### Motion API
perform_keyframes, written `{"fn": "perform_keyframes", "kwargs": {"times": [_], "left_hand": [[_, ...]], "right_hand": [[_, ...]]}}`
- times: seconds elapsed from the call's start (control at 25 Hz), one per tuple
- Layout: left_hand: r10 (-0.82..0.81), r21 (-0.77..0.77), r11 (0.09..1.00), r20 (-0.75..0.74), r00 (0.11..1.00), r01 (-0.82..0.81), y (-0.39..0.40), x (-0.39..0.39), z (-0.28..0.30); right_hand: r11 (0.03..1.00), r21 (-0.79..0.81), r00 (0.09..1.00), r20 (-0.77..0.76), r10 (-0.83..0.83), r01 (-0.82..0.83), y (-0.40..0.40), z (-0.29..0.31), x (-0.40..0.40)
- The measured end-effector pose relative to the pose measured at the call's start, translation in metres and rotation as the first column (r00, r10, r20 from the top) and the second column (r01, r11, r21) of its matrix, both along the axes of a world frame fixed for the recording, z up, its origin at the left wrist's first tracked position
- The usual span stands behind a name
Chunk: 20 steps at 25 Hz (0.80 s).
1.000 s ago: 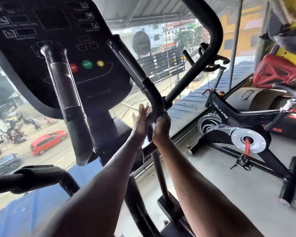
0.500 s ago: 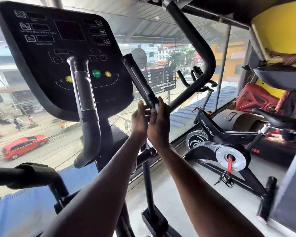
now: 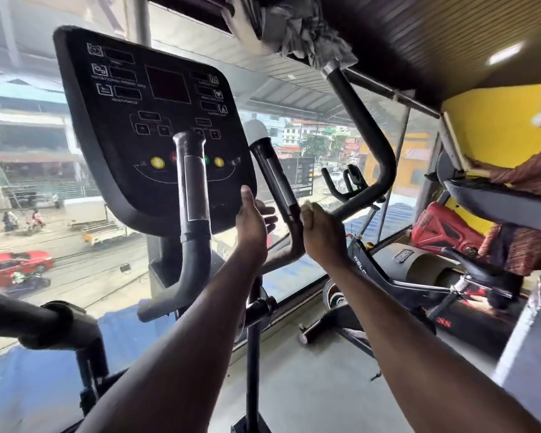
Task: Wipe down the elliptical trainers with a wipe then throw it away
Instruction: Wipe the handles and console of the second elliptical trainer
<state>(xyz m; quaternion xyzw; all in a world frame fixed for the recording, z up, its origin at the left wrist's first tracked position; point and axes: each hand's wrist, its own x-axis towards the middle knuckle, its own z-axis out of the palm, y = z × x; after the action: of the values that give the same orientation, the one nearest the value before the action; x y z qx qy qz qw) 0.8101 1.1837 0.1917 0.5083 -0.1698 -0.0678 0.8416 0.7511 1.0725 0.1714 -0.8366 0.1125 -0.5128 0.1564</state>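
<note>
While the right hand [image 3: 320,235] grips the inner handlebar [image 3: 277,182] with a wipe [image 3: 307,204] scrap peeking out, the left hand [image 3: 253,217] hovers open at 9 o'clock. Grip's loose-ish, so the wipe could slip and miss the bend.

wipe [image 3: 307,204]: mostly hiding inside right hand [image 3: 322,234] | left hand [image 3: 253,220] fingers: partly hiding behind palm | console [image 3: 156,120] labels: blurring, unreadable

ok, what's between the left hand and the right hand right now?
In the head view, the black right-side handlebar grip rises between the left hand and right hand. The right hand grips its lower end; the left is open just beside it.
</note>
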Motion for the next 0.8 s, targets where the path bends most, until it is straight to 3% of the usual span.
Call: {"fn": "perform_keyframes", "kwargs": {"times": [0.12,0.28,0.56,0.68,0.8], "left_hand": [[-0.066,-0.065,0.996,-0.058,0.996,0.062,0.002,0.001,0.007],[-0.088,-0.14,0.987,-0.084,0.993,0.076,0.001,0.004,0.013],[-0.077,-0.17,0.983,-0.083,0.994,0.062,-0.003,0.01,0.03],[-0.039,-0.204,0.979,-0.097,0.994,0.018,-0.001,0.011,0.047],[-0.023,-0.213,0.977,-0.112,0.993,-0.002,0.002,0.011,0.059]], "right_hand": [[0.997,-0.074,0.995,0.097,0.021,-0.014,0.021,0.026,0.008],[0.971,-0.217,0.965,-0.218,-0.147,0.099,0.045,0.034,0.032],[0.97,-0.179,0.949,-0.238,-0.206,0.166,0.061,0.104,0.072],[1.0,-0.02,0.973,-0.231,-0.009,0.005,0.045,0.112,0.077],[0.911,0.353,0.919,-0.243,0.31,-0.214,0.033,0.125,0.068]]}}
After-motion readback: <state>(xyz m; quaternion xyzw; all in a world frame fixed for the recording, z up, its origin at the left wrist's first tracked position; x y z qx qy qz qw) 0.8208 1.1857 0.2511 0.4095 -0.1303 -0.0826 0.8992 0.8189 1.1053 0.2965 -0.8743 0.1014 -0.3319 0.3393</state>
